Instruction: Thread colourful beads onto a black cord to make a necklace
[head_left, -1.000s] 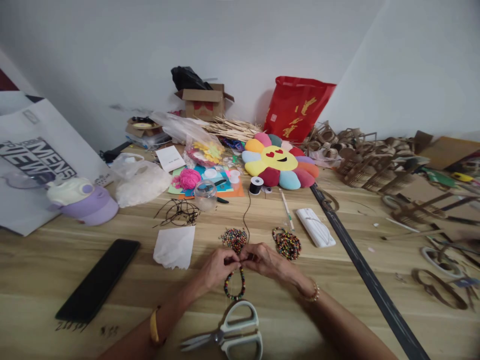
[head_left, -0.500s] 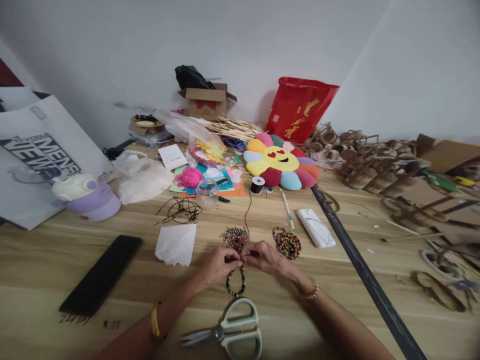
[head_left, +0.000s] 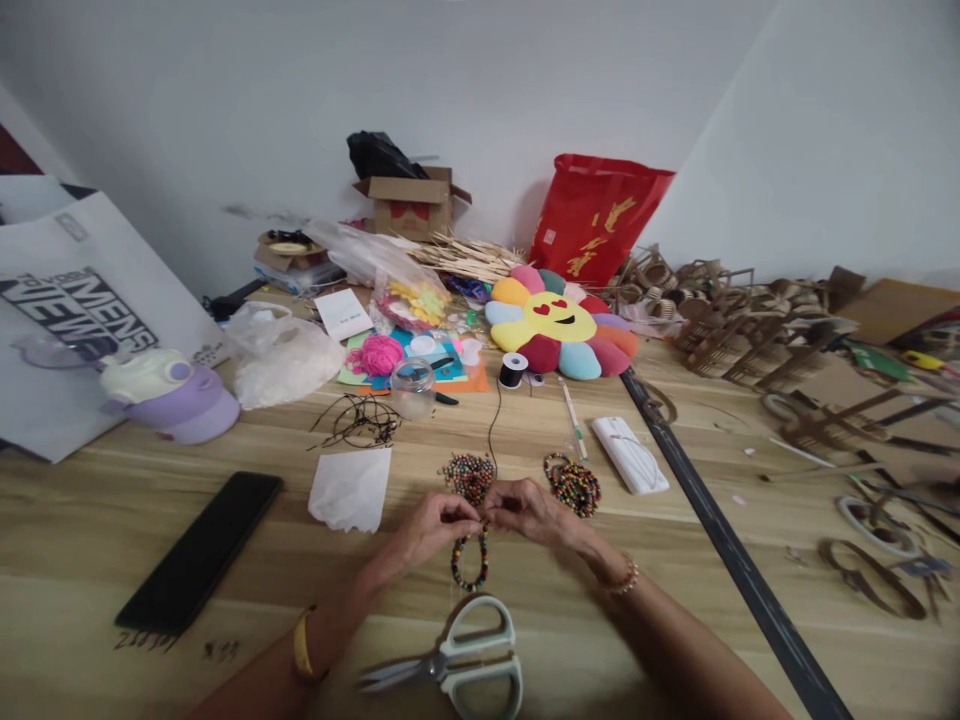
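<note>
A loop of colourful beads (head_left: 469, 583) hangs just below my fingertips, its top end at my pinched fingers. My left hand (head_left: 436, 527) pinches at the loop's left end, and my right hand (head_left: 527, 511) pinches close beside it, nearly touching. A black cord runs from a spool (head_left: 513, 370) down to my right fingers. Just beyond my hands lies a pile of loose beads (head_left: 466, 474). To the right sits a heap of finished-looking bead strands (head_left: 573, 486). Scissors with pale handles (head_left: 480, 640) lie in front of me, blades pointing left.
At left lie a black phone (head_left: 201, 550) and a torn white paper (head_left: 349, 490). A clear jar (head_left: 412, 388), pink yarn (head_left: 377, 355) and a flower cushion (head_left: 559, 318) stand farther back. On the right are a white power bank (head_left: 630, 455), a dark strip (head_left: 720, 530) and woven baskets (head_left: 720, 330).
Both hands keep pinching at the top of the bead loop with barely any shift. The whole view has slid very slightly.
</note>
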